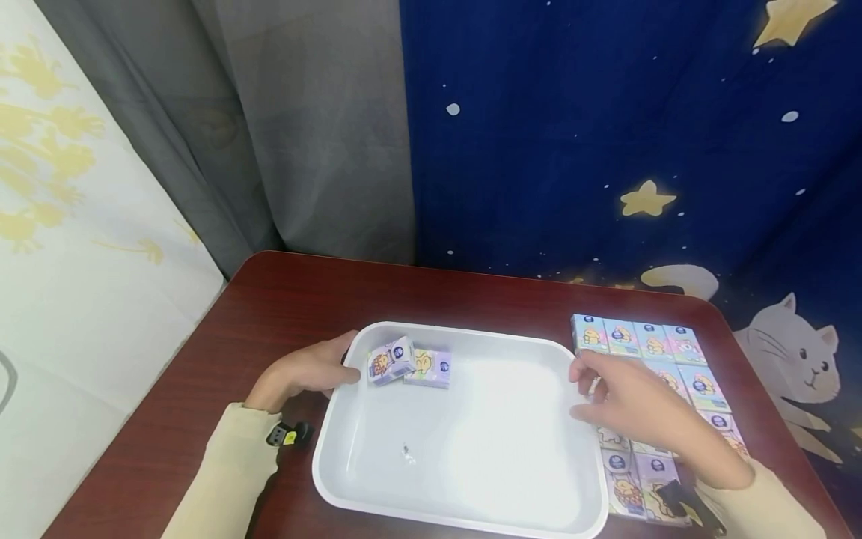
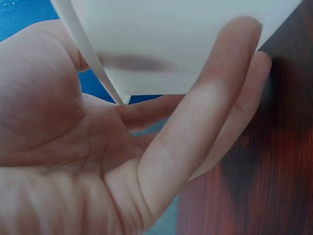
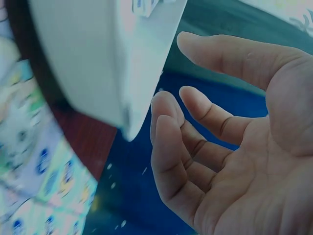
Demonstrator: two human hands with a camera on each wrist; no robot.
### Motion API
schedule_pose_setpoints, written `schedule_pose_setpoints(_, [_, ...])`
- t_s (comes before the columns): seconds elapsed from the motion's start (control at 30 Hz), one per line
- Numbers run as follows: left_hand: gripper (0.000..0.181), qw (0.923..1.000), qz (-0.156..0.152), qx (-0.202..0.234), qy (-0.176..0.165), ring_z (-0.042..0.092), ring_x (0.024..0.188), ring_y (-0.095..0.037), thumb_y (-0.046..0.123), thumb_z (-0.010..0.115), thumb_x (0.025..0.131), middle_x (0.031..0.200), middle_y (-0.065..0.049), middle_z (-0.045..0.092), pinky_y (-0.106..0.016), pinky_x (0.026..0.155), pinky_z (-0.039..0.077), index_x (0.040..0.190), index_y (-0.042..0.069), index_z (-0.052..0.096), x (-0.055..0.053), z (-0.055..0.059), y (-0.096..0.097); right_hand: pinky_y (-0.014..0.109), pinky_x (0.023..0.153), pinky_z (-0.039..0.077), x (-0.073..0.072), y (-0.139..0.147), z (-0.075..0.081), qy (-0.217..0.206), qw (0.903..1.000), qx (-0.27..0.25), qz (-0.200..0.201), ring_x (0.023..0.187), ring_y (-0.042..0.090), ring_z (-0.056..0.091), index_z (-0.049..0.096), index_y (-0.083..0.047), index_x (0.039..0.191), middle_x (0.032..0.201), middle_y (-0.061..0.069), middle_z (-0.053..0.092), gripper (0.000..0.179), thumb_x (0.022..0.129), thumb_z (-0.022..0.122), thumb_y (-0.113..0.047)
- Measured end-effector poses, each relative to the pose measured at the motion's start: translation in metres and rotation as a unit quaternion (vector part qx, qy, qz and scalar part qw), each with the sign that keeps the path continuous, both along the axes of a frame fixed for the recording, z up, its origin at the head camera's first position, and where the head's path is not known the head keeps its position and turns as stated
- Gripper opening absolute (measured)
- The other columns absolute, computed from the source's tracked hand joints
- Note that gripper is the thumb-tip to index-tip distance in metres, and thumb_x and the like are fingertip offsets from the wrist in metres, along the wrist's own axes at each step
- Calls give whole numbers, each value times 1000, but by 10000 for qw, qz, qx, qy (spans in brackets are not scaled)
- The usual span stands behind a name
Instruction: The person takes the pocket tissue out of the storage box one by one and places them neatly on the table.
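A white plastic tray (image 1: 512, 442) lies in front of me, with two small purple printed packs, a left one (image 1: 391, 361) leaning on a right one (image 1: 429, 368), in its far left corner. My left hand (image 1: 311, 368) grips the tray's left side, thumb over the rim. The left wrist view shows the fingers (image 2: 195, 117) against the outside of the tray wall (image 2: 142, 44). At the right rim is my right hand (image 1: 622, 393), its fingers loosely bent. In the right wrist view a gap shows between the thumb (image 3: 220, 51) and the tray wall (image 3: 83, 58).
Several pastel printed packs (image 1: 703, 385) are laid in rows right of the tray, partly under my right forearm. The dark red tabletop (image 1: 283, 299) has rounded far corners. Behind it hang a grey curtain (image 1: 323, 135) and a blue starry curtain (image 1: 525, 150).
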State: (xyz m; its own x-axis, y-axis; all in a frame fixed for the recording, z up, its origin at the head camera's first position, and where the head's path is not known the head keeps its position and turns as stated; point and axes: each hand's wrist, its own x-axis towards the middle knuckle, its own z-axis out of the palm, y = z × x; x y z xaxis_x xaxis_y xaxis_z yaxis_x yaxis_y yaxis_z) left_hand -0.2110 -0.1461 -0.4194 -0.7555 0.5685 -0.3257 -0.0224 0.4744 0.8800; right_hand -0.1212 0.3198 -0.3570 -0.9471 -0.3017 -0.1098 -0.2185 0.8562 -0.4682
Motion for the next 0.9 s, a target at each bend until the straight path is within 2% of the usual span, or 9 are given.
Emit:
schedule_pose_setpoints(0.13, [77,10000,35,-14,19,80,94,-33,11,79,99,121,-18,73,-53,71,68,161,3,35,0,0,-1,31,69,57,-14,-23,8,146,9989,-80,449,77,11,60,71,-15,108,92,-7,71,35,84,96,-18])
schedule_pose_setpoints(0.47, [74,10000,45,-59,53,80,93,-33,9,77,99,119,-18,72,-52,70,69,160,2,36,-1,-2,-3,33,73,59,-48,-68,12,271,9931,-184,1124,81,11,65,73,-17,101,89,-7,72,23,88,92,-15])
schedule_pose_setpoints(0.7, [72,10000,22,-8,41,80,91,-33,7,74,99,118,-19,73,-50,68,68,159,0,35,0,-2,-2,31,68,58,-65,-99,8,22,9922,-388,1183,78,13,65,74,-14,109,91,-5,73,21,93,87,-18])
schedule_pose_setpoints(0.9, [72,9999,89,-30,36,80,91,-33,6,74,98,117,-18,73,-51,68,68,159,-1,36,1,1,0,30,67,59,-75,-132,-6,-275,9931,-535,1004,82,17,67,72,-9,118,98,0,75,27,96,85,-17])
